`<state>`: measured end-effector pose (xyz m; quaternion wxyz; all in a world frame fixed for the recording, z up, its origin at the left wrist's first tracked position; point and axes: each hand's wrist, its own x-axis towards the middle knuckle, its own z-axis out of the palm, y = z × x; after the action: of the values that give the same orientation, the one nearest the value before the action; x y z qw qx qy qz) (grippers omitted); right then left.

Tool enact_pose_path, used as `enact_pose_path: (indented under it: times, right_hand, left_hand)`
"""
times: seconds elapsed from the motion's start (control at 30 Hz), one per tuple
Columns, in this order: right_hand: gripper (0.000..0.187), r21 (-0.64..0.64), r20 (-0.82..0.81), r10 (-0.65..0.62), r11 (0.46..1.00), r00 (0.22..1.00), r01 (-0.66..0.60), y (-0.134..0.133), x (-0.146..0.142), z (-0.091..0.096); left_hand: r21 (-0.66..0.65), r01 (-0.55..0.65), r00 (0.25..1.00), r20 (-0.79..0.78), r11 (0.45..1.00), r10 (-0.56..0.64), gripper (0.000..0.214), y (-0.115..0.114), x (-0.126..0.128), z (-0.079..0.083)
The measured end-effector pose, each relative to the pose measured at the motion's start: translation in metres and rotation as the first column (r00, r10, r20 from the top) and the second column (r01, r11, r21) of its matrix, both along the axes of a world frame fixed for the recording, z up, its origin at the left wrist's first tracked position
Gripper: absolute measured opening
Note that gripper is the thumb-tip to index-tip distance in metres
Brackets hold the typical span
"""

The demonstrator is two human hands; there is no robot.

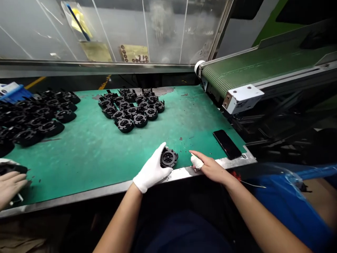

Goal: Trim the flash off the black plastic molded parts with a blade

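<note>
My left hand (152, 170), in a white glove, is closed around the side of a round black plastic part (168, 158) at the front edge of the green tabletop. The part's ringed, ribbed face is turned up, and the thumb and fingers cover its left side. Just right of it, apart from the part, is my right hand (207, 167), bare except for a white covering on one digit. Its index finger points left and lies close against the covered digit; the other fingers are curled underneath. Anything held between them is too small or hidden to make out.
Several similar black parts (133, 110) stand in a cluster behind, and more (43, 116) at left. Another person's hand (10, 186) touches a black part at far left. A phone (226, 144) lies at right, below a green conveyor belt (252, 66). A metal strip (79, 195) edges the table.
</note>
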<state>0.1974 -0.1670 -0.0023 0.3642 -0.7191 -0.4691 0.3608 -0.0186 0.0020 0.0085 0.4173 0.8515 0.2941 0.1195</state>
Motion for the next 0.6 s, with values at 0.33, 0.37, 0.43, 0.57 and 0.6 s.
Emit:
enact_pose_path:
  times: [0.33, 0.37, 0.43, 0.57, 0.6]
  right_hand:
    - [0.041, -0.095, 0.529, 0.326, 0.940, 0.783, -0.327, 0.013, 0.012, 0.026]
    - [0.041, -0.128, 0.564, 0.339, 0.937, 0.753, -0.326, 0.014, 0.012, 0.027]
    - [0.041, -0.176, 0.620, 0.360, 0.929, 0.696, -0.324, 0.016, 0.014, 0.030]
    - [0.039, -0.217, 0.697, 0.381, 0.919, 0.607, -0.329, 0.022, 0.012, 0.037]
    - [0.038, -0.224, 0.711, 0.385, 0.917, 0.589, -0.329, 0.024, 0.013, 0.039]
  left_hand:
    - [0.049, -0.089, 0.994, 0.072, 0.995, 0.085, 0.096, -0.010, 0.018, -0.017]
    - [0.052, -0.095, 0.994, 0.067, 0.994, 0.091, 0.096, -0.010, 0.018, -0.017]
    - [0.057, -0.098, 0.994, 0.059, 0.994, 0.095, 0.096, -0.010, 0.017, -0.017]
    - [0.076, -0.088, 0.995, 0.047, 0.993, 0.084, 0.095, -0.010, 0.017, -0.015]
    - [0.082, -0.087, 0.996, 0.042, 0.993, 0.084, 0.094, -0.010, 0.017, -0.015]
